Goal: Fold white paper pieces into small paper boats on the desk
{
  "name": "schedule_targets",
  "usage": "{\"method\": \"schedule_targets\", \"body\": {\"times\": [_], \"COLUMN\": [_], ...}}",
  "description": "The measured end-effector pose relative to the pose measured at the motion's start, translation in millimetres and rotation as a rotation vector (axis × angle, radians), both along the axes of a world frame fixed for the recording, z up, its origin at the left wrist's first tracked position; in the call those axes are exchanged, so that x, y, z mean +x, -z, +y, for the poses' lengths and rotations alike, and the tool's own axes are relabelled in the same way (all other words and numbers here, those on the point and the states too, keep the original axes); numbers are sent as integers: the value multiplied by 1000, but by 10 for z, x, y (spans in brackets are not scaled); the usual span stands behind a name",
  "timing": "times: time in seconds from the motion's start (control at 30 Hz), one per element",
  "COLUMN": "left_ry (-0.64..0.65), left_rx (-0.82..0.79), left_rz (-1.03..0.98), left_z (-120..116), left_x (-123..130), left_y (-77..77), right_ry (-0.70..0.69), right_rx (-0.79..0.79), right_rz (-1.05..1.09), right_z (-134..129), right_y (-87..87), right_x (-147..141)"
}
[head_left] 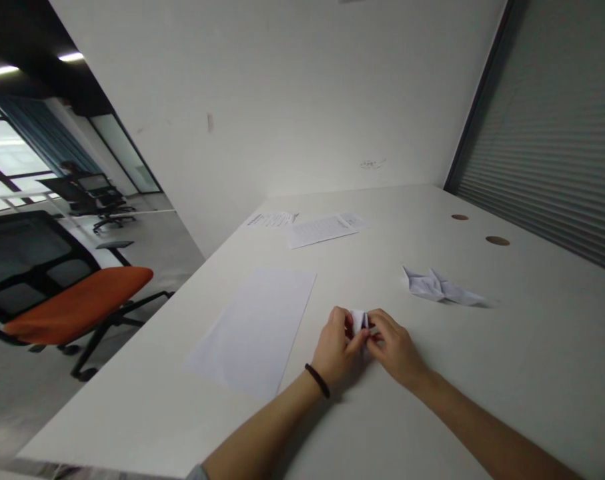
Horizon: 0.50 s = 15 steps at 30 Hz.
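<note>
A small piece of folded white paper point(359, 321) is held between my two hands above the white table. My left hand point(335, 345), with a dark band on its wrist, grips the paper's left side. On the right side, the fingers of my right hand point(395, 347) pinch the same paper. Fingers hide much of its lower part. Beyond my right hand lies a folded white paper shape point(439, 288) with pointed tips. A flat blank sheet point(257, 327) rests to the left of my left hand.
Printed sheets point(323, 231) lie toward the back of the table point(382, 257). Two round holes point(497, 241) are at the back right, near a blind-covered window point(552, 133). An orange-seated chair point(82, 300) stands left of the table. A white wall point(307, 100) rises behind.
</note>
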<state>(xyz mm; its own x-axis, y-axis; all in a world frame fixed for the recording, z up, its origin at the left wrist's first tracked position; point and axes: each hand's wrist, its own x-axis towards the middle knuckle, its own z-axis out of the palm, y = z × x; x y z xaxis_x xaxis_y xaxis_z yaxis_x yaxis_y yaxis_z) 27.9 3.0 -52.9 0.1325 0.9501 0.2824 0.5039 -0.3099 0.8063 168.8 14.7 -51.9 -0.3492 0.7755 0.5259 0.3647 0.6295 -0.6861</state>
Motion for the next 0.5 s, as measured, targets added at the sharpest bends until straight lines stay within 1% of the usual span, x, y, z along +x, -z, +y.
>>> {"method": "schedule_targets", "body": {"times": [0.1, 0.17, 0.27, 0.33, 0.43, 0.5], "left_ry": [14, 10, 9, 34, 84, 91], "left_rx": [-26, -9, 59, 94, 140, 166], "left_rz": [6, 51, 134, 183, 275, 354], "left_z": [58, 82, 91, 83, 66, 58], "left_x": [-45, -68, -81, -72, -32, -2], "left_y": [58, 64, 42, 25, 6, -7], "right_ry": [-11, 20, 90, 125, 171, 204], "right_rx": [-54, -43, -22, -31, -90, -148], "right_rz": [16, 5, -19, -38, -87, -132], "right_z": [16, 42, 80, 96, 108, 116], "right_y": [11, 26, 52, 72, 105, 120], "right_x": [10, 18, 22, 18, 12, 16]}}
